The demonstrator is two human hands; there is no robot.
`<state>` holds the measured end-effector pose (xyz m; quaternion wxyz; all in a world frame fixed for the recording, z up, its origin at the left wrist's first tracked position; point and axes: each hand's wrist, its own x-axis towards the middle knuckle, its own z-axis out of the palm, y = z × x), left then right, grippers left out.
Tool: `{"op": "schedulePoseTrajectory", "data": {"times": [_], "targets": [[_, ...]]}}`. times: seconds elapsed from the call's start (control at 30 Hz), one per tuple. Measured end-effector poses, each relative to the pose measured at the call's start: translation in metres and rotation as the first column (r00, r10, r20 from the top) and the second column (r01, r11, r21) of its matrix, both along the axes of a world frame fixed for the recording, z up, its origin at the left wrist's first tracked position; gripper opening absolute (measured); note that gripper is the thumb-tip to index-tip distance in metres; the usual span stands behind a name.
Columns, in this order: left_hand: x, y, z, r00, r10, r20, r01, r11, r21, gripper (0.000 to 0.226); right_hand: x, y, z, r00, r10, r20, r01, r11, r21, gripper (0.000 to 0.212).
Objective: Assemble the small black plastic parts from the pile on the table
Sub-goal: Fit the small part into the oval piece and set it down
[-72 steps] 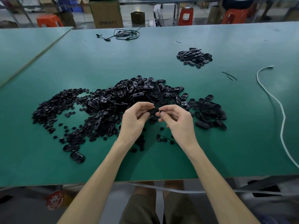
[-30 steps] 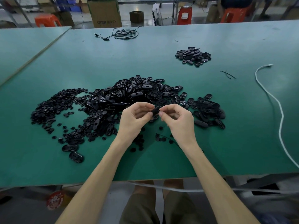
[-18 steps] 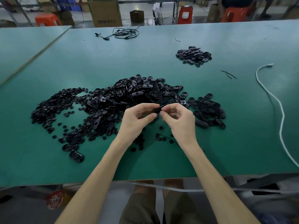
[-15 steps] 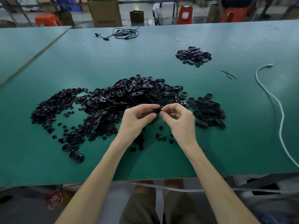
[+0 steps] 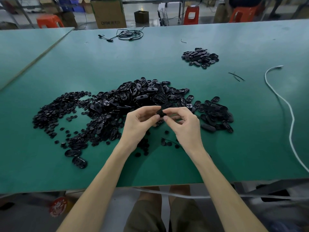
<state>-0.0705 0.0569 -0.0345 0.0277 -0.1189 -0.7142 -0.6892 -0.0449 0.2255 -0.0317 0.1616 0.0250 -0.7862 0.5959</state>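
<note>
1. Nearest, below the table's edge, are the person's knees in olive shorts (image 5: 145,215). On the floor to the left lies a red round label (image 5: 58,206); its print is too blurred to read.
2. Both bare forearms reach over the green table (image 5: 50,173).
3. The left hand (image 5: 138,124) and right hand (image 5: 185,126) meet above the table, just in front of the pile. Thumb and forefinger of each pinch one small black part (image 5: 160,113) from either side, and the other fingers curl loosely behind.
4. Two oval shells (image 5: 79,162) lie apart at the near left. A few small discs (image 5: 167,144) are scattered under the wrists.
5. The main pile (image 5: 133,101) spreads behind the hands, with oval shells heaped in the middle and to the right and small round pieces (image 5: 55,113) to the left.
6. A white cord (image 5: 291,118) snakes along the right side, and thin black strands (image 5: 235,76) lie near it.
7. A smaller heap (image 5: 199,57) of oval shells sits well beyond, to the right.
8. A tangled black wire (image 5: 128,35) lies at the far edge.
9. Beyond the table stands a cardboard box (image 5: 108,14) printed "OTOR", with blurred characters after it. Orange stools (image 5: 192,15) stand nearby.
</note>
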Motion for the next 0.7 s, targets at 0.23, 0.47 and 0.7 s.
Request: {"op": "schedulePoseTrajectory", "data": {"times": [0.23, 0.47, 0.7], "targets": [[-0.0053, -0.0022, -0.0048, 0.997, 0.060, 0.039, -0.060, 0.998, -0.003, 0.026, -0.0013, -0.0032, -0.0016, 0.993, 0.119, -0.001, -0.119, 0.990, 0.078, 0.027], [-0.0045, -0.0026, -0.0045, 0.997, 0.063, 0.033, -0.064, 0.998, 0.020, 0.022, -0.0016, -0.0043, -0.0025, 0.989, 0.146, -0.018, -0.142, 0.981, 0.135, 0.032], [-0.0036, -0.0021, -0.0037, 0.998, 0.057, 0.022, -0.058, 0.998, 0.035, 0.022, -0.0001, -0.0040, -0.0030, 0.989, 0.146, -0.028, -0.141, 0.980, 0.140, 0.034]]}}
